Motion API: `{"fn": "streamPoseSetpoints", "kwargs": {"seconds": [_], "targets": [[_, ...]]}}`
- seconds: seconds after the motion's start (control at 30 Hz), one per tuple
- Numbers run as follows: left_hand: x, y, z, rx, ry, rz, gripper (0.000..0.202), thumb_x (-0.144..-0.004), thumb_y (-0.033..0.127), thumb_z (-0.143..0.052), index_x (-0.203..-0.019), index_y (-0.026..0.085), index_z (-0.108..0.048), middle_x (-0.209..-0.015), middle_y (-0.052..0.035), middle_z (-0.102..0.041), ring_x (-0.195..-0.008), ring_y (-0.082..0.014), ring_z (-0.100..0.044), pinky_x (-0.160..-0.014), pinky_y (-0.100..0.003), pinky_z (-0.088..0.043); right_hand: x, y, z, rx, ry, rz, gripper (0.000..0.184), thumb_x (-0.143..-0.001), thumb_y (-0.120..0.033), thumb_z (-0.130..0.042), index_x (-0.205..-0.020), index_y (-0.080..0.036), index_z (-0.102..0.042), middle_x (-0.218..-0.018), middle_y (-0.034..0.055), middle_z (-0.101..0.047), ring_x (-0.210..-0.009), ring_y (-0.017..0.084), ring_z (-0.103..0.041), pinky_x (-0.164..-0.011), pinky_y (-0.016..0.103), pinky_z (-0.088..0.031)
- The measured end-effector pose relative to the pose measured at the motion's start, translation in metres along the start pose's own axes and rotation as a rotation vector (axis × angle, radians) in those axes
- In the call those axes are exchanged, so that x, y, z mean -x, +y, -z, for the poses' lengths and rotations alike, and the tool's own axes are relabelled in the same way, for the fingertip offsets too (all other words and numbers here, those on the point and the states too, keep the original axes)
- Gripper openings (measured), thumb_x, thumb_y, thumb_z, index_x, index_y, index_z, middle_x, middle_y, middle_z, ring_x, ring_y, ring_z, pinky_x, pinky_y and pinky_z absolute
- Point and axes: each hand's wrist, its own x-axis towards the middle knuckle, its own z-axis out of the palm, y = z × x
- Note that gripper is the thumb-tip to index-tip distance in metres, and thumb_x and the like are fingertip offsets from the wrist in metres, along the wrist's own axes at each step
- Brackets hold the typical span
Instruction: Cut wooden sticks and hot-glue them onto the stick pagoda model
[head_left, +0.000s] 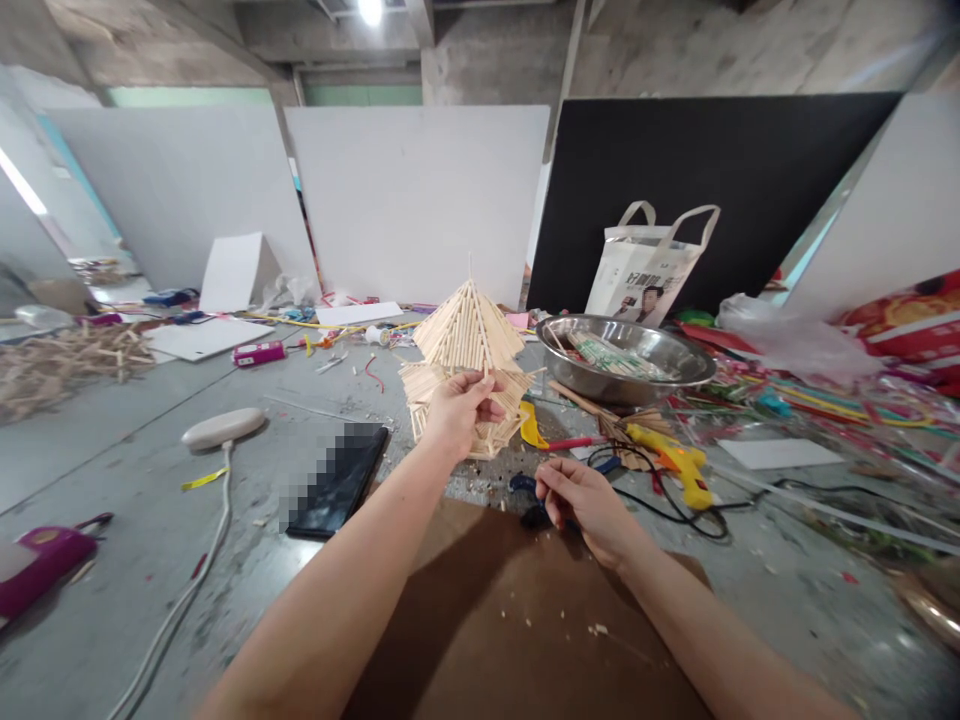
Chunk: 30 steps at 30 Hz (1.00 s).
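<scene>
A small tiered tower made of thin pale wooden sticks stands ahead of me, with a pointed roof on top. My left hand is in front of its lower tier, hiding part of it. Thumb and fingers there pinch the lower end of a thin wooden stick lying against the roof's slope. Lower and to the right, my right hand hovers above the edge of a brown board. Its fingertips are pressed together; whatever they hold, if anything, is too small to make out. Dark blue-handled pliers or cutters lie partly behind it.
Right of the tower sit a steel basin holding packaged sticks, and a yellow glue gun with a black cord. A dark phone and a white device with a cable lie left. Loose sticks are heaped far left; a bag stands behind.
</scene>
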Motion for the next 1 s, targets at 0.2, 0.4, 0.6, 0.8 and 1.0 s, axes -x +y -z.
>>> {"fn": "streamPoseSetpoints", "kwargs": {"seconds": [0.2, 0.4, 0.6, 0.8, 1.0], "targets": [[-0.004, -0.0006, -0.0014, 0.038, 0.002, 0.014, 0.011, -0.07, 0.019, -0.057, -0.073, 0.011, -0.05, -0.071, -0.0008, -0.062, -0.04, -0.0032, -0.051, -0.04, -0.016, -0.044, -0.0007, 0.0014, 0.0011, 0.013, 0.001, -0.015, 0.026, -0.067, -0.04, -0.058, -0.062, -0.016, -0.048, -0.054, -0.0051, -0.053, -0.034, 0.003, -0.04, -0.034, 0.016, -0.026], [-0.0059, -0.001, 0.0004, 0.063, 0.004, 0.013, 0.011, -0.071, 0.018, -0.056, -0.071, 0.013, -0.047, -0.07, -0.0007, -0.063, -0.041, -0.0041, -0.052, -0.041, -0.016, -0.044, -0.0016, 0.0044, 0.0018, 0.019, -0.008, -0.014, 0.027, -0.068, -0.041, -0.057, -0.063, -0.016, -0.048, -0.055, -0.0053, -0.053, -0.034, 0.003, -0.039, -0.033, 0.017, -0.026], [-0.0061, 0.0038, 0.0025, 0.007, 0.002, 0.017, 0.011, -0.07, 0.017, -0.058, -0.07, 0.012, -0.048, -0.07, -0.0013, -0.063, -0.04, -0.0036, -0.052, -0.041, -0.016, -0.045, -0.0012, 0.0043, -0.0005, 0.024, 0.002, -0.029, 0.027, -0.066, -0.041, -0.058, -0.062, -0.017, -0.048, -0.052, -0.0054, -0.053, -0.033, 0.003, -0.038, -0.032, 0.017, -0.026], [-0.0073, 0.0037, 0.0024, 0.023, 0.007, 0.012, 0.01, -0.071, 0.015, -0.056, -0.069, 0.012, -0.046, -0.069, -0.001, -0.063, -0.039, -0.0039, -0.052, -0.039, -0.016, -0.044, -0.0012, 0.0043, -0.0002, 0.033, 0.002, -0.034, 0.027, -0.067, -0.041, -0.057, -0.062, -0.017, -0.047, -0.051, -0.006, -0.052, -0.033, 0.003, -0.038, -0.033, 0.017, -0.025], [-0.0062, 0.0053, 0.0001, 0.005, 0.009, 0.012, 0.01, -0.07, 0.015, -0.057, -0.068, 0.012, -0.047, -0.067, -0.0007, -0.062, -0.039, -0.0032, -0.051, -0.039, -0.016, -0.044, -0.0009, 0.0049, -0.0017, 0.047, 0.006, -0.033, 0.026, -0.067, -0.041, -0.056, -0.062, -0.017, -0.047, -0.054, -0.0056, -0.053, -0.034, 0.003, -0.039, -0.034, 0.017, -0.024]]}}
